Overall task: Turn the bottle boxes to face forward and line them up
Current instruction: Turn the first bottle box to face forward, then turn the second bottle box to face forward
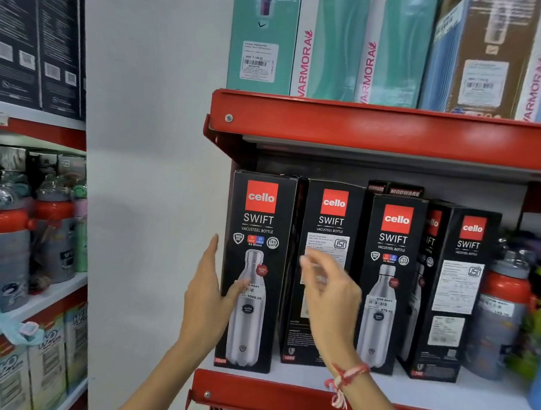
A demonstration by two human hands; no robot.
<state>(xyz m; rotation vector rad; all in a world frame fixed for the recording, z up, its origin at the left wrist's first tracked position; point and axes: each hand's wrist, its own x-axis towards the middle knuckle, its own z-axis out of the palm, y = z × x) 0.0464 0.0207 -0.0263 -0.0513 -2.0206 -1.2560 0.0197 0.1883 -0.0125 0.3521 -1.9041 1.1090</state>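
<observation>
Several black Cello Swift bottle boxes stand on a red-edged shelf (377,404). The leftmost box (258,223) shows its bottle picture to the front. The second box (332,215) sits further back and shows a text side. The third box (389,277) shows its picture. The fourth box (458,298) is turned at an angle, text side outward. My left hand (206,296) lies flat against the leftmost box's left side, thumb on its front. My right hand (327,289), blurred, hovers in front of the second box with fingers loosely apart and holds nothing.
Red and grey bottles (502,310) stand right of the boxes. Teal and blue Varmora boxes (331,49) fill the shelf above. A white pillar (150,164) separates a left rack with bottles (7,234) and dark boxes (34,34).
</observation>
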